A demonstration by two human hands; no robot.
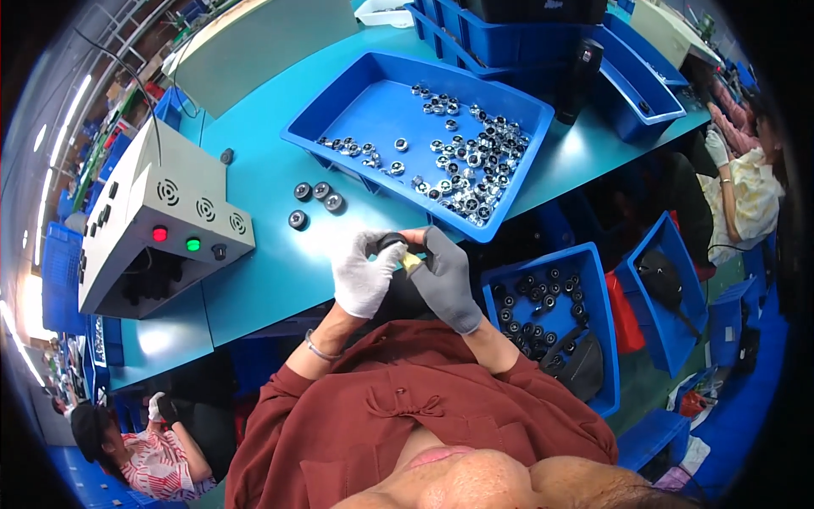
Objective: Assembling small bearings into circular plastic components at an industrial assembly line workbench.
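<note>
My left hand (363, 273), in a white glove, is closed on a small black ring-like part (390, 240) just off the table's near edge. My right hand (446, 284), in a grey glove with bare fingertips, pinches the same part from the other side. Something yellow (410, 261) shows at my right thumb; whether it is a wrap or a separate piece, I cannot tell. Several black round parts with shiny centres (322, 191) sit on the table beyond my left hand. A large blue tray (356, 102) farther off holds many chrome-and-black round parts (462, 161).
At the left stands a beige machine (182, 182) with a red and a green light. Right of my lap, a blue bin (543, 263) holds black round parts and a dark cloth-like item. Stacked blue crates (517, 42) and a black bottle (581, 81) stand behind. Other people sit at both sides.
</note>
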